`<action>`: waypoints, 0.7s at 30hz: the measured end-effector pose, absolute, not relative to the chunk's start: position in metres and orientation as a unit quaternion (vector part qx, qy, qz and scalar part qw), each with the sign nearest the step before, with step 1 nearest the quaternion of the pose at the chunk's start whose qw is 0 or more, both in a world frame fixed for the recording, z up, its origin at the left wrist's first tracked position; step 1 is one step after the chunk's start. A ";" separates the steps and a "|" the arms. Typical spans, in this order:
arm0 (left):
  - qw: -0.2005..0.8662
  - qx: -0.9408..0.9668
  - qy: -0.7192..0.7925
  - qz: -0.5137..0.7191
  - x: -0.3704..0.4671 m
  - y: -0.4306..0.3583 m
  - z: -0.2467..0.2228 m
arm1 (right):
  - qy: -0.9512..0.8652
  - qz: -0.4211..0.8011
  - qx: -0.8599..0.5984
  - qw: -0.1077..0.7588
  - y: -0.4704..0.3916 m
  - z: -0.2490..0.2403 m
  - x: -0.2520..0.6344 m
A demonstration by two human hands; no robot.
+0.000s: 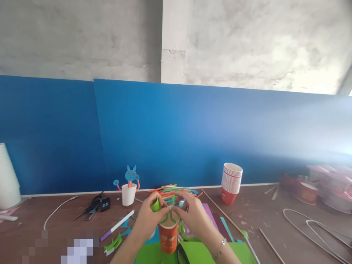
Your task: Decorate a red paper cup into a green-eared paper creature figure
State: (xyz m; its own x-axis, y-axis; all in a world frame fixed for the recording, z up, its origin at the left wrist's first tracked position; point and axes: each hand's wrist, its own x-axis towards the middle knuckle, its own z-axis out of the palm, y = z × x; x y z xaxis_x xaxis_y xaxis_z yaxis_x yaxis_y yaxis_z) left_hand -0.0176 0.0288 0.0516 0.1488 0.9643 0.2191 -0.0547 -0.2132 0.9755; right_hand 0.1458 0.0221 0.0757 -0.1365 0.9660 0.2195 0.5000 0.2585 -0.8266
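An orange-red paper cup (168, 238) stands upright on green paper. Above its rim, my left hand (152, 214) is closed, with a bright green paper piece (155, 206) between its fingers. My right hand (192, 212) is closed too, its thumb and finger pinched close to the left thumb. Thin green strips (171, 216) rise from inside the cup to the pinched fingers of my right hand. The fingertips partly hide where the strips and the paper meet.
Green paper sheets (228, 251) and black-handled scissors (182, 253) lie around the cup. Behind are coloured strips (176, 189), a white cup with a blue paper figure (129, 194) and stacked paper cups (231, 179). A purple-and-white marker (117, 225) lies left; wooden sticks (271, 245) lie right.
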 end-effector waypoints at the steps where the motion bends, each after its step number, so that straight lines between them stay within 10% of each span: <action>1: 0.474 0.572 0.400 0.536 -0.017 0.029 0.052 | -0.699 0.268 -0.529 0.399 0.021 0.077 0.144; 21: 0.400 0.596 0.445 0.536 -0.017 0.025 0.059 | -0.716 0.221 -0.539 0.385 0.019 0.062 0.133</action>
